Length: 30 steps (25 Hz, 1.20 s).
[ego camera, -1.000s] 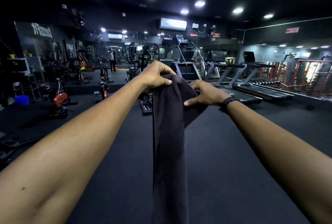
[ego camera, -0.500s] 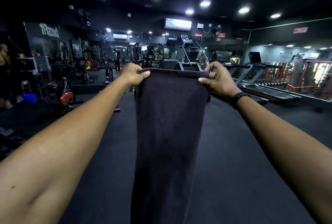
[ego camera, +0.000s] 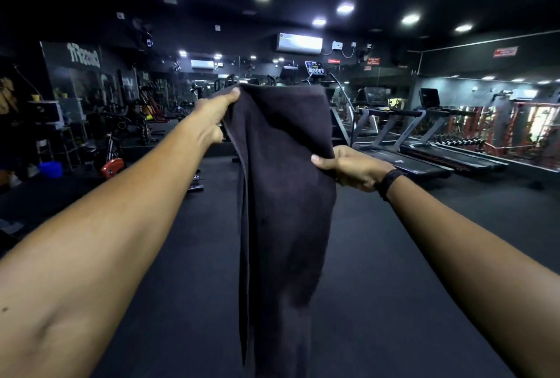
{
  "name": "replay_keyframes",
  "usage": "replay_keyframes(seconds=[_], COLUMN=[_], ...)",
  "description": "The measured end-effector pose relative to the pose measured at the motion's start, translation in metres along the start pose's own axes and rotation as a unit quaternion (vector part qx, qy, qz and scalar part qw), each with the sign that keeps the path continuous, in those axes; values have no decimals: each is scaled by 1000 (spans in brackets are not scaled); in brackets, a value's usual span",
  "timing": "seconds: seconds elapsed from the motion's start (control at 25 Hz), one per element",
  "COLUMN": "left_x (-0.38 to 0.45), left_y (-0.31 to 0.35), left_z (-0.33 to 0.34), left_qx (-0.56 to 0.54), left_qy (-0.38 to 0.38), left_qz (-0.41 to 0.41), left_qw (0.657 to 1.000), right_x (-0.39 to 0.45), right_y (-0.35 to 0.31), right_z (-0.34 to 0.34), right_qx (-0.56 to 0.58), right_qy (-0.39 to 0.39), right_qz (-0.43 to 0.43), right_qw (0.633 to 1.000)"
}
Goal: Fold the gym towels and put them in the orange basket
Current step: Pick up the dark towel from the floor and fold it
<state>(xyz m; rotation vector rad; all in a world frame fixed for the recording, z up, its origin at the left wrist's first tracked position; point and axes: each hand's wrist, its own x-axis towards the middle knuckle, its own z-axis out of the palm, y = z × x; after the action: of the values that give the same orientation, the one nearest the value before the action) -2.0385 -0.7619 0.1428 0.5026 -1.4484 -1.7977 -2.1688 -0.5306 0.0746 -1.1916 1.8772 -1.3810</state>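
The dark towel [ego camera: 281, 196] hung lengthwise in the air above the black floor [ego camera: 378, 302]. The left hand [ego camera: 213, 115] pinched its top corner; the right hand [ego camera: 353, 167], lower, gripped its side edge. Treadmills [ego camera: 424, 147] stood beyond.

Open black floor [ego camera: 378, 271] runs forward between and beneath both outstretched arms, bare to the row of machines at its far edge. A dark towel [ego camera: 281, 196] hangs down the middle, held up by the left hand [ego camera: 215, 114] at its top corner and the right hand [ego camera: 348, 167] lower on its right edge, dividing the free space into two lanes. Treadmills [ego camera: 424, 150] line the floor's far right edge. An exercise bike [ego camera: 112, 162] and a blue bucket [ego camera: 50, 169] stand along its left edge, with racks and machines crowded behind.
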Motion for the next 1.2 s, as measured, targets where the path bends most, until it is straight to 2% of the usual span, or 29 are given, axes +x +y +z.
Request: replay_keyframes(seconds=[0.08,0.16,0.28,0.36,0.52,0.6,0.68,0.8,0.88,0.92,1.0,1.04,1.08,1.12,1.2], left_x=[5,-1,-6,-9,-34,-52,-61,-50,-46,-45,-44,-43,-41,-40,-37], left_y=[-2,-10,-42,-70,-105,-109,-112,-121,-117,-110,-91,-81,-73,-67,-58], left_z=[-9,-15,-29,-41,-34,-25,-22,-22,-16,-11,4,11,18,25,35], left_qx=[-35,-54,-9,25,83,67,86,238,195,129,18,-13,-33,-46,-53], left_qy=[34,31,3,-74,-254,-341,-376,-365,-348,-331,-284,-261,-238,-213,-164], left_qz=[-18,-42,-147,-221,-268,-237,-190,-104,-72,-61,-48,-40,-33,-29,-33], left_qw=[999,997,989,972,926,907,903,894,914,933,958,964,970,976,984], right_x=[8,16,25,28,38,41,45,47,41,36,27,26,24,27,36], right_y=[-13,-27,-43,-52,-54,-52,-49,-42,-38,-35,-24,-13,-3,10,33], right_z=[1,3,12,18,14,6,-2,-21,-30,-34,-37,-38,-34,-33,-31], right_qx=[137,244,352,389,448,452,436,439,448,430,320,194,78,-9,-66], right_qy=[20,33,62,69,92,115,168,262,270,272,233,225,204,163,93], right_qz=[-33,-53,-68,-81,-98,-101,-93,-90,-103,-106,-116,-78,-10,45,109], right_qw=[990,968,931,915,884,878,879,855,846,854,911,952,976,985,987])
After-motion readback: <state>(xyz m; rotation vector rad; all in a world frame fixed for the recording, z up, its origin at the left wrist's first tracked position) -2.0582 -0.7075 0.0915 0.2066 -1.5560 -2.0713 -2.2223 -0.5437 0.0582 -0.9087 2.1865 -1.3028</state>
